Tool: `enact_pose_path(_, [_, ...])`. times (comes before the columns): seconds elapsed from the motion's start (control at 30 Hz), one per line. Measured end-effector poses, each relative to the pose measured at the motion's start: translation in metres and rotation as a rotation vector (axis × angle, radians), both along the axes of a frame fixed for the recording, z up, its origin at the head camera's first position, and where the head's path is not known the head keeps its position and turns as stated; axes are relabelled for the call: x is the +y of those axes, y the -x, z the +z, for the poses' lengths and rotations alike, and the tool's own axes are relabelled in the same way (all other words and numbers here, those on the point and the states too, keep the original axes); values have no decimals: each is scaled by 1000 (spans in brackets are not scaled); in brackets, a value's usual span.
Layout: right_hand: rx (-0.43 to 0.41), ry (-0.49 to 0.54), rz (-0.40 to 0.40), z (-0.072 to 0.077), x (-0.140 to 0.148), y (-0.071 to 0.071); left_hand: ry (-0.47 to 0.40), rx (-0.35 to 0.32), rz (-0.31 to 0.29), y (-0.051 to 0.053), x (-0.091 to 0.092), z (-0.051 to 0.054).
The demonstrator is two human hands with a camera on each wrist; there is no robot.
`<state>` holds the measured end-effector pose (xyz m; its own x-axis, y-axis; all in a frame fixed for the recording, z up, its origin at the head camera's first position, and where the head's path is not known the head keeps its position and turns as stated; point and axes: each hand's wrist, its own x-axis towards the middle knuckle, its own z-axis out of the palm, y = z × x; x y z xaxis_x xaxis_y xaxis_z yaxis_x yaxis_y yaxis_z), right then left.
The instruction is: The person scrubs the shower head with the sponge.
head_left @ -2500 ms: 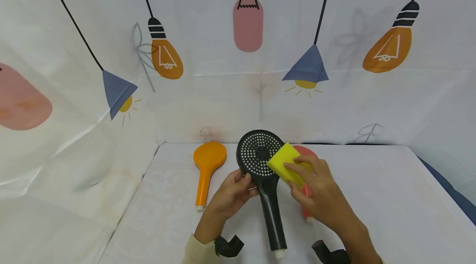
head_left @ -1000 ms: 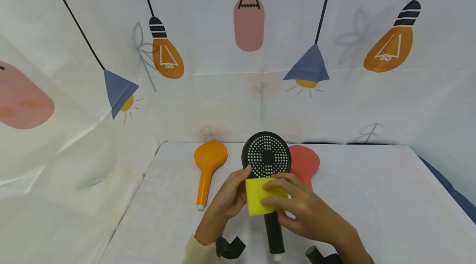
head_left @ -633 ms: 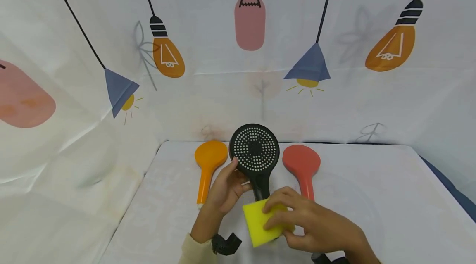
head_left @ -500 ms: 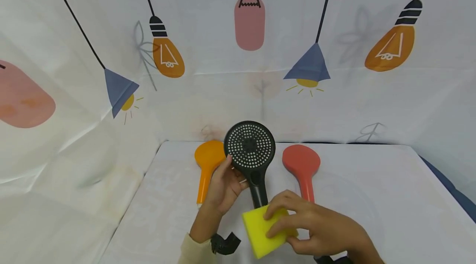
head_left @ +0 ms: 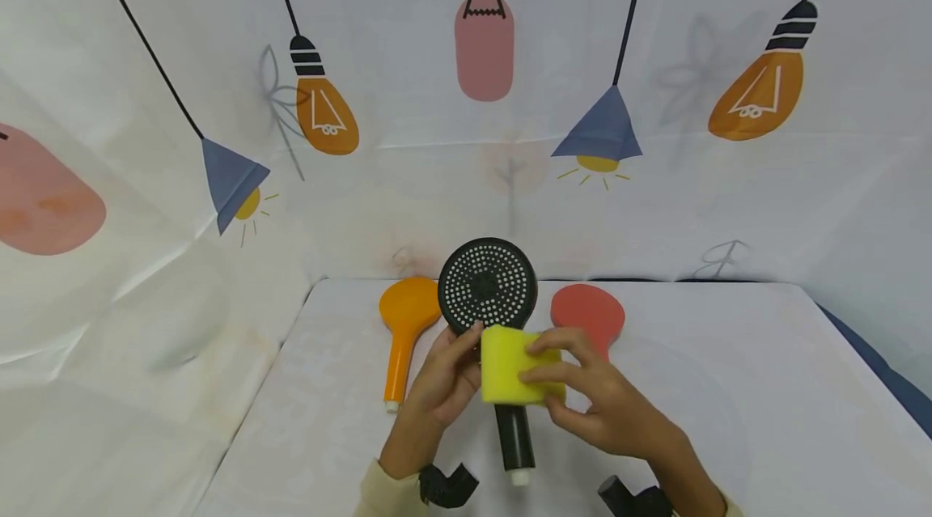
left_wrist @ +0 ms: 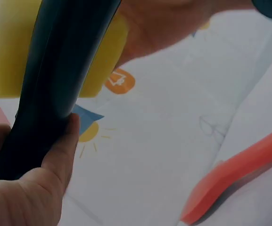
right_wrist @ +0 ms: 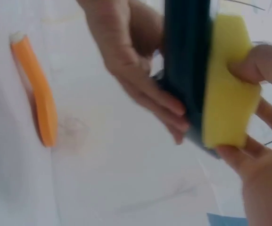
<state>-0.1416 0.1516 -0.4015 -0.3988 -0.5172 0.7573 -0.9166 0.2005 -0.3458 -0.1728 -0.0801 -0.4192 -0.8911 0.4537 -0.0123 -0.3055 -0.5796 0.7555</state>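
In the head view a black shower head (head_left: 486,282) with a dotted round face is held up over the table. My left hand (head_left: 440,387) grips it near the neck, thumb at the rim's lower edge. My right hand (head_left: 607,396) pinches a yellow sponge (head_left: 506,367), which lies across the neck and upper handle and hides them. The left wrist view shows the sponge (left_wrist: 8,56) behind the black handle (left_wrist: 65,61), with fingers on both sides of it. In the right wrist view the sponge (right_wrist: 230,84) is against the black shower head (right_wrist: 185,56).
An orange shower head (head_left: 409,311) lies on the white table (head_left: 728,404) at the left. A red one (head_left: 588,311) lies to the right, its handle partly hidden by my right hand. Behind the table hangs a white sheet (head_left: 408,201) printed with lamps.
Since half a second ago the sponge has moved up from the lower handle to the neck, uncovering the handle's end. Earlier it was on the round face. The shower head has shifted slightly left since then.
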Motion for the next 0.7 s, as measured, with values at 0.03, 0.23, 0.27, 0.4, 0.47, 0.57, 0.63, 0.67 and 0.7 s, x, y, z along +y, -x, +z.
enact_pose_path(0.03, [41, 43, -28, -1, -1, 3, -4, 0, -14, -1, 1, 1])
enact_pose_path(0.23, [174, 221, -279, -2, 2, 11, -70, -9, -38, -4, 10, 5])
enact_pose_path(0.27, [173, 241, -318, -2, 3, 11, -80, -10, -33, -5, 11, 5])
enact_pose_path(0.4, [111, 282, -386, 0, 7, 12, -78, -33, 7, -5, 17, 4])
enact_pose_path(0.47, [79, 290, -372, 0, 7, 12, -66, -57, 48, -5, 19, 2])
enact_pose_path(0.57, [50, 280, -362, -2, 5, 11, -42, -91, 110, -5, 21, 0])
enact_pose_path(0.63, [52, 274, -370, -2, 4, 10, -26, -110, 136, -5, 22, -1])
enact_pose_path(0.67, [56, 274, -372, -2, 3, 9, -21, -117, 142, -5, 22, -1])
enact_pose_path(0.7, [58, 275, -371, -2, 2, 9, -17, -119, 142, -5, 23, -1])
